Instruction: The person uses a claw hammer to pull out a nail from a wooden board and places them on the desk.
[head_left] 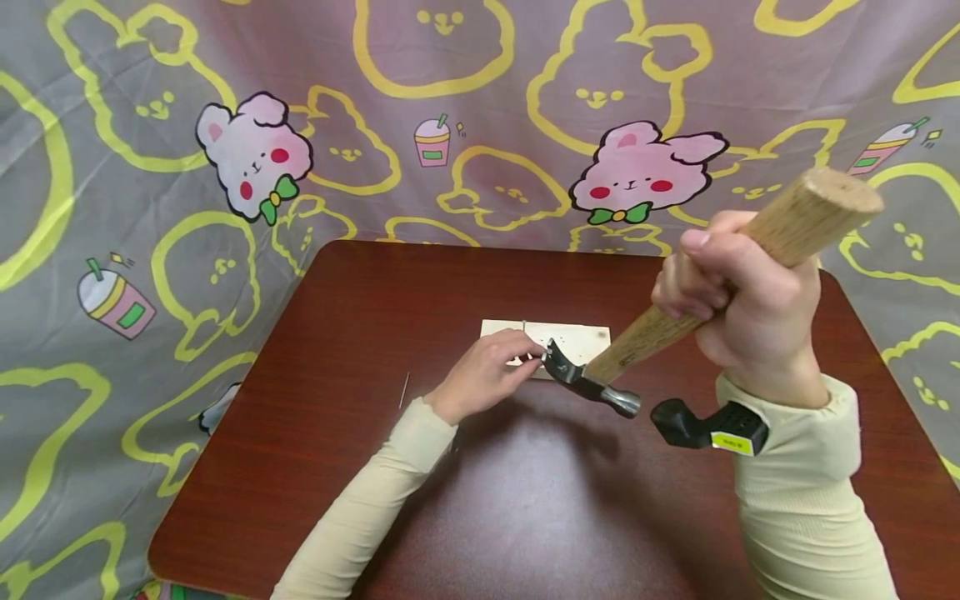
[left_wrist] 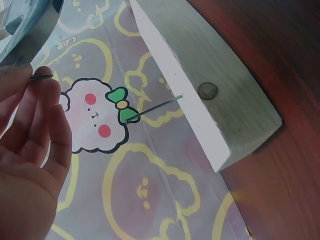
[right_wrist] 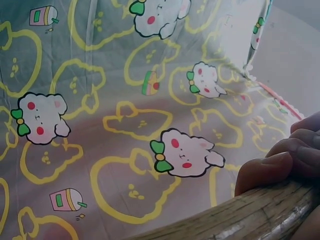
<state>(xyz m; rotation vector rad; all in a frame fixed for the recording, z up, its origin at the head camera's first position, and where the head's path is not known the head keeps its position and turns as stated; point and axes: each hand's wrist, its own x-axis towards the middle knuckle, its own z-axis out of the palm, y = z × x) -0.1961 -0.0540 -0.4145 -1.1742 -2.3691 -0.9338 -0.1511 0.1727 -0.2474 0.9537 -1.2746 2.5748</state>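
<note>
Pale wood is where we start: a small block [head_left: 581, 335] sits on the farther half of the table [head_left: 360, 292], with a dark round knot [left_wrist: 207, 91] near one end and a few little dark spots. A standing nail [left_wrist: 154, 108] sticks out of its face, and we get the best look at that from the left wrist. Right by the block, our left hand [head_left: 491, 367] is pinching another nail [left_wrist: 44, 77] between thumb and fingers, only a bit of it showing. Our right hand [head_left: 761, 312] has its fingers wrapped round the wooden handle of a claw hammer [head_left: 637, 342], held slanted, claw just beside the left fingertips; we honestly can't tell if they touch. Further out, a thin metal rod [head_left: 404, 390] lies on the glossy reddish-brown tabletop, left of the left hand. We've got cream sleeves [head_left: 795, 508], a black gadget [head_left: 708, 427] with a yellow label at the right wrist, and greyish cloth [head_left: 322, 50] with bunnies and drink cups behind.
</note>
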